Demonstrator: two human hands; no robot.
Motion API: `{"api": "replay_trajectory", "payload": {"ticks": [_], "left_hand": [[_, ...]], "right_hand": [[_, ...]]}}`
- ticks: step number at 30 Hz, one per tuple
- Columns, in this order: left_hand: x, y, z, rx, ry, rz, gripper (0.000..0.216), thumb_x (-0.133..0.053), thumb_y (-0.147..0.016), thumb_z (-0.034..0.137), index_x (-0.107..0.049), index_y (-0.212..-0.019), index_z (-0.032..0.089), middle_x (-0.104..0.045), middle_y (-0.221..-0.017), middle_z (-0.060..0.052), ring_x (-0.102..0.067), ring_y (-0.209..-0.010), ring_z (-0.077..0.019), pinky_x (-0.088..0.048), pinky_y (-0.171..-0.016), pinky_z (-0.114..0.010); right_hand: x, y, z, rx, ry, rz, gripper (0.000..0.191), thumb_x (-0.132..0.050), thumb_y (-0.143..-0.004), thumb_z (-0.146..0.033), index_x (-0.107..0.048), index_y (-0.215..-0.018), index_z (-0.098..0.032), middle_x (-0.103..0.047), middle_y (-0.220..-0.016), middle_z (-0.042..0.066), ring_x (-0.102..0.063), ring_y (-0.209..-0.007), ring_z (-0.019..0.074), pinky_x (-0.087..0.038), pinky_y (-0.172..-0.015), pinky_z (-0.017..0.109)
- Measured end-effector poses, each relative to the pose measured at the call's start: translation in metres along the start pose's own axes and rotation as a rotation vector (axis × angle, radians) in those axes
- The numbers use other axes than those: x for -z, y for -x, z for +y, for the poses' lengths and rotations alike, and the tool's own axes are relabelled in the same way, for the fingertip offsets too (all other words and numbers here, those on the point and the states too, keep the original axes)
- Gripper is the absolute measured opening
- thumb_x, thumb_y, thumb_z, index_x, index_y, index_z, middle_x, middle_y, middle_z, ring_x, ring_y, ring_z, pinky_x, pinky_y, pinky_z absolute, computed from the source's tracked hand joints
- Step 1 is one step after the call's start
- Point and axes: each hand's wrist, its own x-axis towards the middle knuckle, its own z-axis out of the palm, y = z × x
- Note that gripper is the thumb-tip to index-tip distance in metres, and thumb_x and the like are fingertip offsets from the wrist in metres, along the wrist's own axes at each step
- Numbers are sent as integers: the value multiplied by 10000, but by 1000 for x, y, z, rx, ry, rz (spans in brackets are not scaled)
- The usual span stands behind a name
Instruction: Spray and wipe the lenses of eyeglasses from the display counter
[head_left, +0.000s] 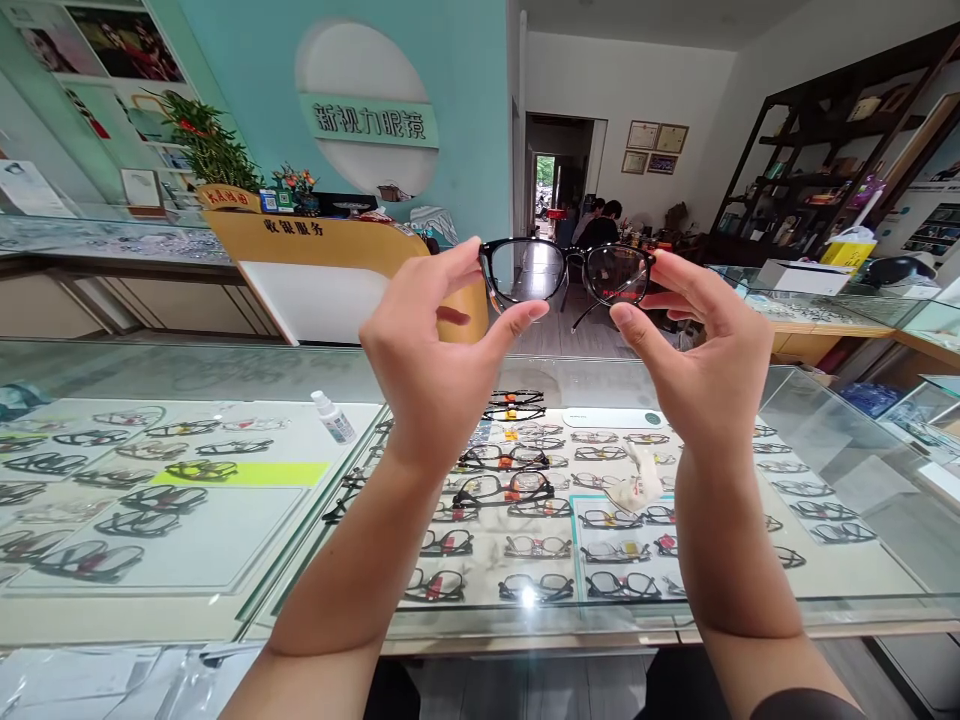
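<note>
A pair of black-framed eyeglasses (531,270) is held up level above the counter, between my two hands. My left hand (439,345) pinches the left end of the frame, its thumb below the lens. At the other end, my right hand (709,345) grips the frame's right corner between thumb and fingers. Red lettering shows on the right lens, and a thin temple arm hangs behind it. Beneath my hands, a glass display case (615,625) contains rows of eyeglasses (536,587). A crumpled pale cloth (636,485) lies on the glass near my right forearm.
A small white spray bottle (332,417) stands on the glass counter to the left. Farther back are a yellow and white cashier desk (315,290) with a plant (210,140), a dark shelf (817,150) on the right, and a person in dark clothes (602,230) near the doorway.
</note>
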Motion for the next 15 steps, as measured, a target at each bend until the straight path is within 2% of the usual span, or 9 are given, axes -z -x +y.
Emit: {"api": "replay_trajectory", "payload": {"ticks": [4, 8, 15], "left_hand": [[-4, -2, -4, 20, 9, -12, 661, -832, -921, 813, -751, -1389, 353, -852, -1328, -52, -826, -1271, -338, -775, -867, -544], [-4, -3, 0, 75, 43, -39, 617, -885, -918, 742, -773, -1374, 342, -855, -1322, -55, -831, -1265, -334, -764, -911, -518], [-3, -4, 8, 144, 55, -73, 547, -899, -931, 677, -794, -1339, 328, -861, -1283, -61, -833, -1249, -326, -718, -1015, -516]], "right_hand": [[-2, 0, -7, 28, 25, 47, 516, -896, -978, -482, -782, -1448, -304, -821, -1418, 98, -834, -1176, 313, -710, -1080, 582], [-3, 0, -13, 72, 46, 89, 484, -905, -975, -399, -783, -1425, -268, -836, -1361, 113, -815, -1238, 323, -704, -1053, 549], [-3, 3, -3, 87, 62, 4, 544, -782, -1055, -536, -669, -1561, -370, -757, -1466, 98, -748, -1380, 380, -678, -1074, 628]]}}
